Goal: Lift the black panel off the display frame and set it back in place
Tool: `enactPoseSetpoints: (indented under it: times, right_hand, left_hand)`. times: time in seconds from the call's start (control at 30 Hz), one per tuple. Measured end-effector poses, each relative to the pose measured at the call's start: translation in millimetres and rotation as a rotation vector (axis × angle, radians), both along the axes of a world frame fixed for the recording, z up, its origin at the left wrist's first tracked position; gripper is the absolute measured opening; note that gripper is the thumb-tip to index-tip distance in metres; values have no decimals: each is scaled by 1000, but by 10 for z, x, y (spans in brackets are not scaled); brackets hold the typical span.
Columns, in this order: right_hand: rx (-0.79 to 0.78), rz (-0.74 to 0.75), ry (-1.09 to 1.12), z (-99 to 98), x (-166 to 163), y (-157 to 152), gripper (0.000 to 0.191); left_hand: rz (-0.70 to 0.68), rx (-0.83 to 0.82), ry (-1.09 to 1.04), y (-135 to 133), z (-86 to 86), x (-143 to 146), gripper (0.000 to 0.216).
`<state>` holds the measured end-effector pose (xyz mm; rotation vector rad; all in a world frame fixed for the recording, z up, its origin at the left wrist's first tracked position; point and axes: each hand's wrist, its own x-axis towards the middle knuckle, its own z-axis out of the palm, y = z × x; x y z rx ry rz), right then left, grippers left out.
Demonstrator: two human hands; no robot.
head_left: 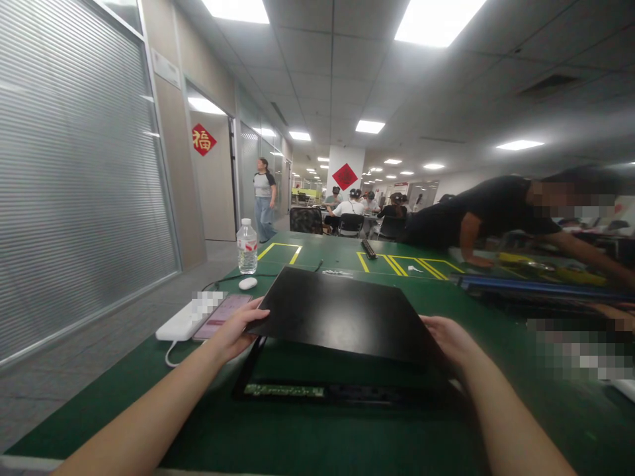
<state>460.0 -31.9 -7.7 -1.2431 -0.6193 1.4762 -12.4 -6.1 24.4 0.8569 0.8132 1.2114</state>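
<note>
From the head view, the left hand point(243, 329) is pinching the black panel point(342, 311) at its left edge — thumb on top, fingers tucking under. The right hand point(449, 337) is holding the opposite edge, its fingers probably curling beneath, though they are mostly hiding there. The panel is tilting above a dark frame point(377, 395) with a green circuit strip point(284, 391), which is lying on the green table point(213, 436). A phone point(225, 318) is lying near the left hand; a bottle point(247, 248) is standing beyond.

Green table point(307, 439): bottle point(247, 250), phone point(226, 317), black frame point(357, 395) on top.
</note>
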Motion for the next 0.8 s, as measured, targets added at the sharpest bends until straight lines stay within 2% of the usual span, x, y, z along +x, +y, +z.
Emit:
enactPoseSetpoints:
  times: [0.07,0.27,0.4,0.7,0.8]
  right_hand:
    - [6,-67,-42,-15,8,10,22]
    - [64,-209,-155,-59,18,22,40]
    - [123,-245,-234,-68,20,5,40]
    - [98,-252,-331,-20,-48,-83,41]
    - [105,-278,-356,-20,-49,-90,39]
  left_hand:
    - [6,-7,32,1,-5,-16,48]
    - [42,-18,84,-74,63,2,54]
    - [73,0,100,-109,97,32,49]
    - [73,-11,101,-38,27,12,48]
    - [53,-4,86,-13,1,8,54]
